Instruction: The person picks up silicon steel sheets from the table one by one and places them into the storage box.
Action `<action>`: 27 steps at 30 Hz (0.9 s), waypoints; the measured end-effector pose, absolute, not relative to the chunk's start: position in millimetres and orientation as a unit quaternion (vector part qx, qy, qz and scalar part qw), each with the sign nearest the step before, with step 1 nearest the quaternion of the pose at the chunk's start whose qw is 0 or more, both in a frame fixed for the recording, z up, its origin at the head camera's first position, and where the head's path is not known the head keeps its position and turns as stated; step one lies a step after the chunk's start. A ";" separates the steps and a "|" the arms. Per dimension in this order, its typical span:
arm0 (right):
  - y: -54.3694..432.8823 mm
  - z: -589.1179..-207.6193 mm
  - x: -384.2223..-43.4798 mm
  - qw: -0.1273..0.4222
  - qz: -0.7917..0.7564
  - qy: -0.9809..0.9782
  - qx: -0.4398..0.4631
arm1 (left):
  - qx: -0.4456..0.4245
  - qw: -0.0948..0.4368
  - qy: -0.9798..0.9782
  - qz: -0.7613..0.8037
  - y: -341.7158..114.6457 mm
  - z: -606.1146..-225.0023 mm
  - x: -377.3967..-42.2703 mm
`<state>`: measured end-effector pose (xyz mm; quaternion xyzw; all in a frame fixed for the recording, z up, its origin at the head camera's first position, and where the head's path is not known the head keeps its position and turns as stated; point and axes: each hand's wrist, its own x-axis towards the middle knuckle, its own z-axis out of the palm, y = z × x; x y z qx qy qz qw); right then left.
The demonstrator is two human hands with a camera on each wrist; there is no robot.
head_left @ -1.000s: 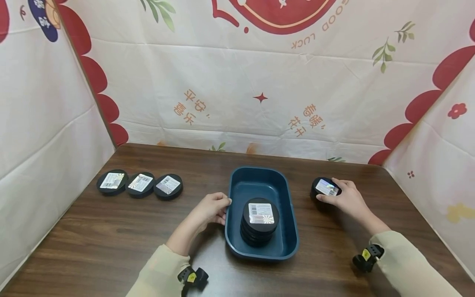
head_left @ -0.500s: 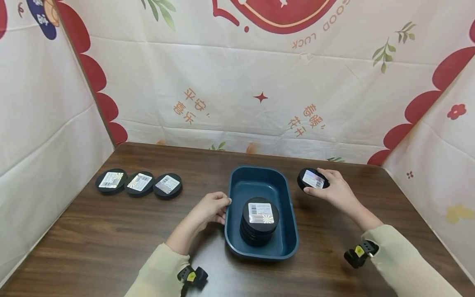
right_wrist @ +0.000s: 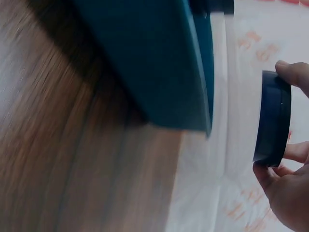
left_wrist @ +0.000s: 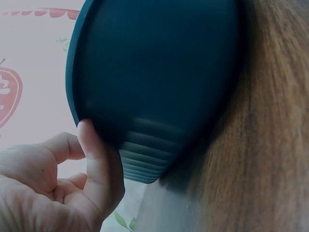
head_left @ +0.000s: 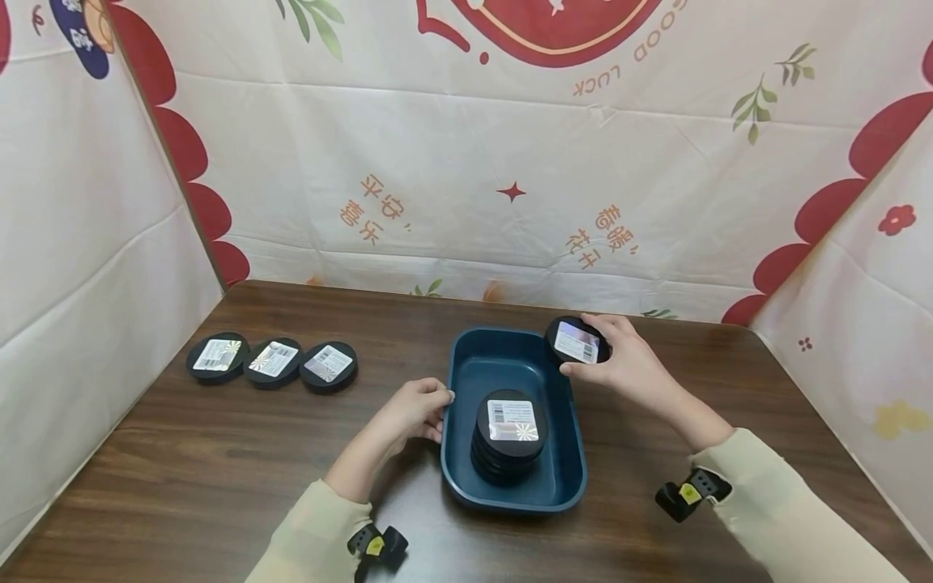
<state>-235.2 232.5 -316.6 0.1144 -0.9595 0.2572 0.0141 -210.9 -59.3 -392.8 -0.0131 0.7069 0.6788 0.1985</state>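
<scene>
In the head view my right hand (head_left: 623, 360) grips a flat round black container (head_left: 577, 343) with a white barcode label, thumb and fingers at its edges. It is held up over the right rim of a blue plastic bin (head_left: 466, 368). The right wrist view shows the container (right_wrist: 273, 121) side-on, apart from the bin (right_wrist: 145, 58). My left hand (head_left: 411, 411) holds the bin's left rim. In the left wrist view its bent fingers (left_wrist: 99, 159) are at the rim and outer wall. A stack of matching containers (head_left: 509, 437) stands inside the bin, towards its near end.
Three more labelled black containers lie in a row at the left: an outer one (head_left: 217, 358), a middle one (head_left: 273, 363) and an inner one (head_left: 329, 367). A printed white cloth (head_left: 437, 138) hangs behind and beside the brown wooden table (head_left: 240, 461).
My right hand has lifted the black container off its spot on the right of the table and carried it left to the bin's rim. My left hand and the bin have stayed put.
</scene>
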 end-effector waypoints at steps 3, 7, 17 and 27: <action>219.9 -312.1 -234.2 0.007 0.255 -0.959 0.125 | -0.013 0.196 0.707 0.679 -59.7 -392.0 -210.4; 207.8 -309.6 -238.4 0.001 0.251 -0.959 0.130 | -0.013 0.194 0.706 0.681 -60.2 -391.7 -210.0; 188.7 -314.5 -254.9 -0.024 0.249 -0.958 0.142 | -0.007 0.196 0.705 0.681 -58.8 -394.2 -211.3; 179.3 -322.2 -261.9 -0.061 0.226 -0.959 0.163 | -0.009 0.198 0.707 0.679 -60.3 -394.2 -212.0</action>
